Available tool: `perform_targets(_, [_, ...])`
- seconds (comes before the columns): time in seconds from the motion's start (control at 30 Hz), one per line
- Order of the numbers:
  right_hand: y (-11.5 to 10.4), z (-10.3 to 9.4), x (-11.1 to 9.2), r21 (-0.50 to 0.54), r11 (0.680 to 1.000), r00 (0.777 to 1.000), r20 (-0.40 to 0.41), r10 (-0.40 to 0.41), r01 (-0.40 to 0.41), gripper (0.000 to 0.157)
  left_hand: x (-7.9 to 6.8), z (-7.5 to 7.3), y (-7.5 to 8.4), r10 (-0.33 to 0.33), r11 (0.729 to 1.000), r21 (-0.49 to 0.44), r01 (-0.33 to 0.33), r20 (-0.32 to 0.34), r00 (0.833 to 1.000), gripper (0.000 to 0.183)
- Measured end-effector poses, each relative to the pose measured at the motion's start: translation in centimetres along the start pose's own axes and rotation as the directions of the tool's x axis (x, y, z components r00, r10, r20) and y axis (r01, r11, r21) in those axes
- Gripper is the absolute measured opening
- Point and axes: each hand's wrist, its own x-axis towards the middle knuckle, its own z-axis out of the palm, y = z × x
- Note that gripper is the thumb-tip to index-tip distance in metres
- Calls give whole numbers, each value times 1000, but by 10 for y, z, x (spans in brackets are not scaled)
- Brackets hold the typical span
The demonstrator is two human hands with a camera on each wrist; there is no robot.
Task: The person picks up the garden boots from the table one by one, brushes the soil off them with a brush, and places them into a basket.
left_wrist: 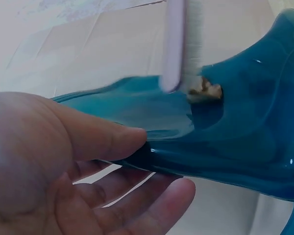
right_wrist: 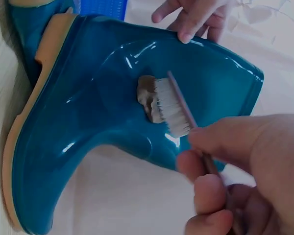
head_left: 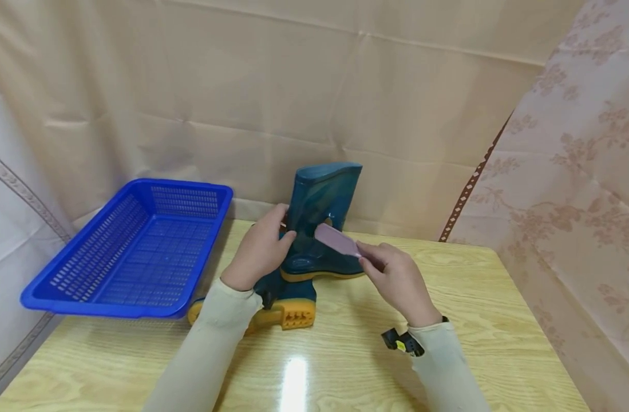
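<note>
A teal rubber boot (head_left: 324, 200) with a yellow sole stands upright on the table, toe pointing right. My left hand (head_left: 262, 246) holds the back of its shaft, thumb on one side and fingers on the other. In my right hand (head_left: 396, 280) is a pinkish-purple brush (head_left: 337, 239), gripped by its handle. White bristles (right_wrist: 172, 108) face the boot and meet the edge of a brown, mud-like clump (right_wrist: 148, 98) stuck low on the shaft. From the left wrist view, the brush (left_wrist: 174, 49) stands over the boot's side, right beside that clump.
A second teal boot (head_left: 306, 290) lies on its side in front, its yellow sole (head_left: 299, 315) toward me, partly covered by my left forearm. At the left sits a blue plastic basket (head_left: 126, 309). The wooden table (head_left: 448, 343) meets a beige curtain (head_left: 273, 114) behind.
</note>
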Motion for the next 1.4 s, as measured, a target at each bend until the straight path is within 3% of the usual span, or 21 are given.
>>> perform_targets(0.2, [-2, 7, 0, -2, 994, 990, -90, -108, 108, 36, -2, 4, 3, 14, 999, -33, -15, -26, 1000, 38])
perform_targets(0.37, [-1, 8, 1, -13, 998, 996, -74, -58, 57, 36, -2, 8, 5, 21, 1000, -18, -21, -36, 999, 36])
perform_targets(0.7, [2, 1, 1, -39, 998, 998, 49, 42, -40, 34, 1, 7, 2, -23, 1000, 0, 23, -38, 999, 40])
perform_targets(0.87, [-1, -6, -2, -17, 1000, 1000, 22, 21, -21, 33, 0, 5, 3, -21, 1000, -8, 21, -39, 999, 41])
perform_targets(1.13, [-8, -2, -1, 9, 996, 993, -77, -93, 94, 33, -5, 3, 8, 43, 999, -4, -43, -9, 999, 38])
perform_targets(1.27, [-6, 1, -1, 3, 997, 993, -93, -76, 77, 35, -4, 4, 7, 71, 997, -4, -71, -17, 997, 37])
perform_targets(1.4, [-3, 2, -1, -7, 999, 997, -60, -38, 38, 35, -3, 6, 3, 56, 998, -9, -56, -14, 998, 41])
